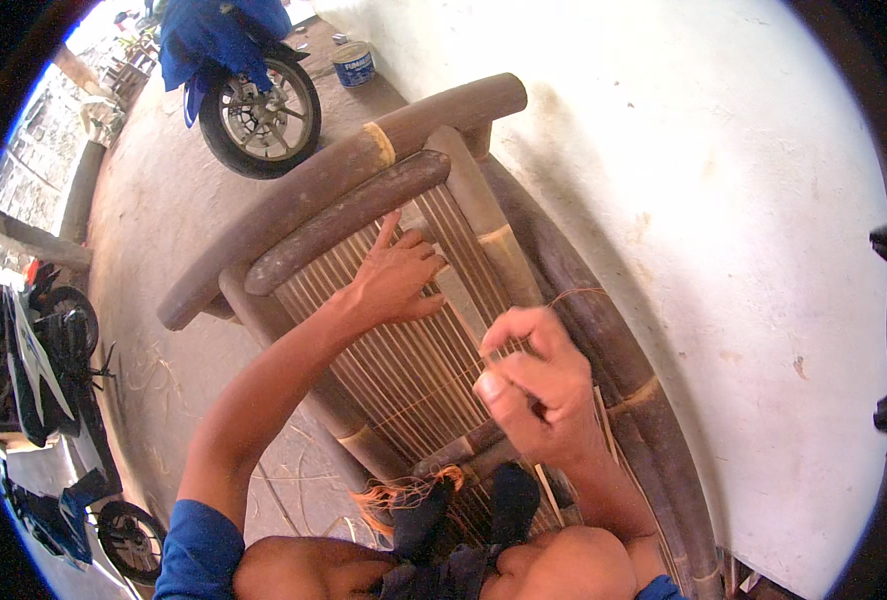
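A bamboo bench (344,170) with thick dark poles and a seat of thin slats (404,360) lies in front of me. My left hand (396,275) rests flat on the slats with fingers spread, one finger pointing toward the thick end poles. Closed around a thin orange string (574,293), my right hand (534,385) pinches it above the slats near the right side pole. The string arcs from my fingers toward the right pole (584,310). A loose bunch of orange string (404,495) lies near my knees.
A white wall (724,200) runs along the bench's right side. A motorcycle wheel (261,115) under a blue cloth stands at the top, with a paint can (354,63) beside it. Another motorcycle (39,380) is parked at the left. Strips litter the concrete floor (164,250).
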Motion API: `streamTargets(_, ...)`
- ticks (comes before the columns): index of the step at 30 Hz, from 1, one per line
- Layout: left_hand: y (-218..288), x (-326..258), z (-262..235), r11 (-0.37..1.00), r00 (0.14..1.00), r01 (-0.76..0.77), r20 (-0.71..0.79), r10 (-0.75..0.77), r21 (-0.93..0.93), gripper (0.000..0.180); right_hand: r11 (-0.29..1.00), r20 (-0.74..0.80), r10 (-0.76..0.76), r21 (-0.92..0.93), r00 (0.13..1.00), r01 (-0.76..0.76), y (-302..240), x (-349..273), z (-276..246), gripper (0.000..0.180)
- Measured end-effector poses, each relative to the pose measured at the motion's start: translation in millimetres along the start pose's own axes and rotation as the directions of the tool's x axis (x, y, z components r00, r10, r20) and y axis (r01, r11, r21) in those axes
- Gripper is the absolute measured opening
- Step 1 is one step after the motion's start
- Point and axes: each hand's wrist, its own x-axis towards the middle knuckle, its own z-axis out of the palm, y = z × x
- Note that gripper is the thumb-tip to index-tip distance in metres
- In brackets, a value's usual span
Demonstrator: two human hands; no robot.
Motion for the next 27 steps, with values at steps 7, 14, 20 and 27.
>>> streamTargets(7,3,15,-9,0.989,0.954,0.049,0.285,-0.087,0.138,0.05,0.73,-0.165,0.213,0.682,0.963,-0.045,35,24,8,0.037)
streamTargets(14,15,-9,9,0.904,0.937,-0.305,-0.263,0.229,-0.3,0.028,0.703,0.135,0.391,0.594,0.91,-0.39,37,-9,-3,0.041)
streamTargets(20,19,-1,3,0.816,0.971,-0.239,-0.142,0.193,-0.527,0.021,0.856,0.172,0.364,0.326,0.915,-0.401,19,7,-11,0.041)
streamTargets(27,24,4,-3,0.753,0.983,-0.17,-0.165,0.083,-0.635,0.024,0.931,0.158,0.203,0.275,0.966,-0.241,15,44,-18,0.04)
